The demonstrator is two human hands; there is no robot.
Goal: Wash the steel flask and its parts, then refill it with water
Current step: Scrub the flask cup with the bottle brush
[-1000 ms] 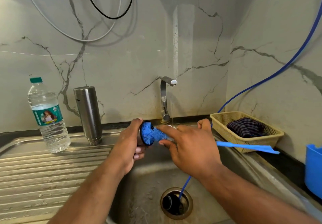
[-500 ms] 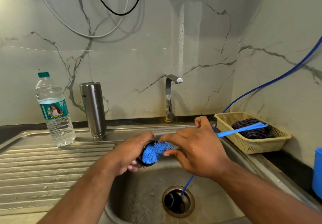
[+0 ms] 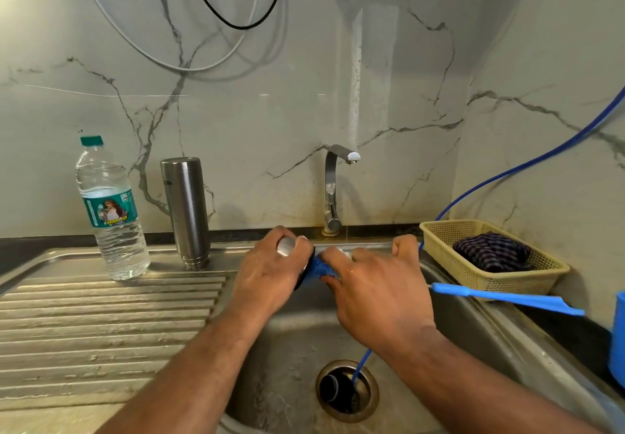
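Steel cap (image 3: pixel 285 246) gripped by left hand (image 3: pixel 267 271); right hand (image 3: pixel 375 291) grips blue brush (image 3: pixel 490 296) inside.

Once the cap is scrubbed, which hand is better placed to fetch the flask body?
Left, probably: the steel flask stands left of the basin, nearer the left hand, which grips the cap. The right hand holds the blue brush and would have to cross over.

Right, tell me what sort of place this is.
Most likely a home kitchen washing-up corner: a stainless steel sink with a ribbed drainboard, a curved chrome tap against the marble-pattern wall, and a yellow plastic basket holding a checked cloth beside it.
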